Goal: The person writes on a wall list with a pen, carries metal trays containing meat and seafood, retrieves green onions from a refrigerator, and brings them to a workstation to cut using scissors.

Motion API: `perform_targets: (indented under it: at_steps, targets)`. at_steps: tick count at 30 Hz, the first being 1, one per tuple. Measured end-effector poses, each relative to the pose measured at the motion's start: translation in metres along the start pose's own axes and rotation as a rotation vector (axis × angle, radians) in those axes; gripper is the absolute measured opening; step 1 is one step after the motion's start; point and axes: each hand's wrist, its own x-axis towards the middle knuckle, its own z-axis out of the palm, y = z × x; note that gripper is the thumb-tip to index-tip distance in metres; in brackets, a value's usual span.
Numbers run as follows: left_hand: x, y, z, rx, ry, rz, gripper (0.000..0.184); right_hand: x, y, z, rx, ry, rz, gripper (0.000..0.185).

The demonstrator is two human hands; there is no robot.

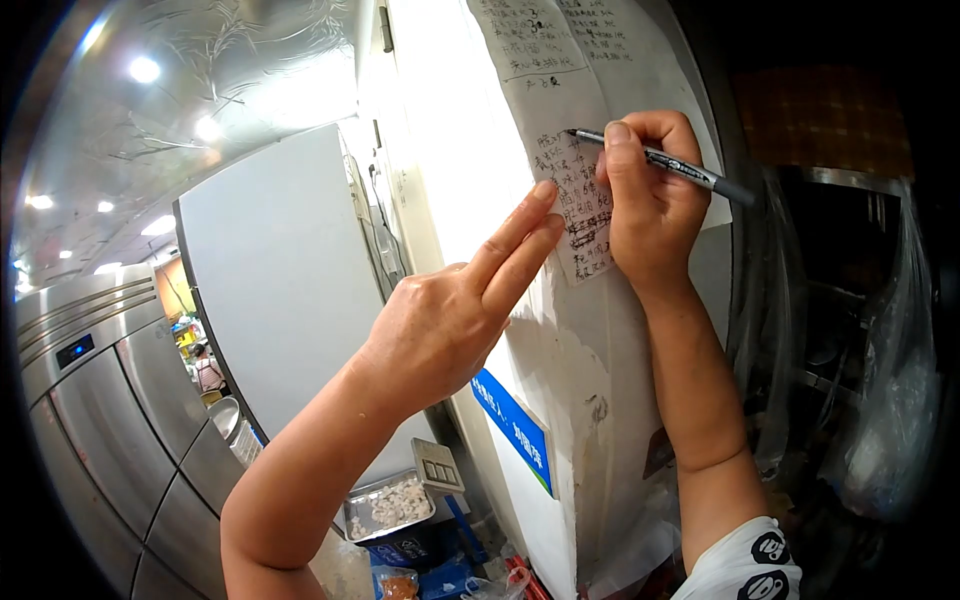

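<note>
A thin, flat paper [562,105] with black writing hung on the scuffed white wall [600,390]. The wall's corner ran down below it, and open room lay between the left hand [450,315] and the big, smooth panel [280,260] behind. The left hand's 2 straight fingers touched the paper's left edge; the rest were hidden. The right hand [655,195] pinched a round, shiny pen [690,168], its tip at the writing.
</note>
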Motion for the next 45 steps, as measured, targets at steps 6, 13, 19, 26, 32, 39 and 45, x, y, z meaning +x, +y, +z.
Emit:
perform_targets:
  at_steps: [6, 13, 19, 26, 32, 39, 45]
  targets:
    - [-0.0003, -0.0009, 0.0015, -0.015, 0.041, 0.019, 0.085, 0.0006, 0.0042, -0.0017, 0.000, -0.015, -0.035, 0.009]
    - [-0.0007, -0.0001, 0.0016, -0.034, 0.028, -0.002, 0.084, 0.0013, 0.0032, -0.0012, -0.002, -0.028, -0.043, 0.010]
    - [-0.0003, 0.0000, 0.0016, -0.041, 0.020, -0.010, 0.083, 0.0008, 0.0045, -0.0017, -0.023, -0.023, -0.039, 0.010]
    - [-0.0004, 0.0004, 0.0008, -0.036, 0.007, -0.015, 0.083, 0.0007, 0.0053, -0.0031, -0.017, -0.028, -0.051, 0.010]
    - [0.0000, 0.0009, 0.0001, -0.027, 0.009, -0.012, 0.082, 0.0007, 0.0025, -0.0016, 0.026, 0.017, -0.057, 0.010]
    - [-0.0004, 0.0019, 0.0003, -0.030, -0.002, -0.029, 0.081, 0.0014, 0.0027, -0.0036, 0.091, 0.057, 0.015, 0.009]
    - [-0.0010, 0.0022, 0.0014, 0.005, -0.001, -0.033, 0.081, 0.0015, 0.0056, -0.0048, 0.011, 0.032, -0.021, 0.010]
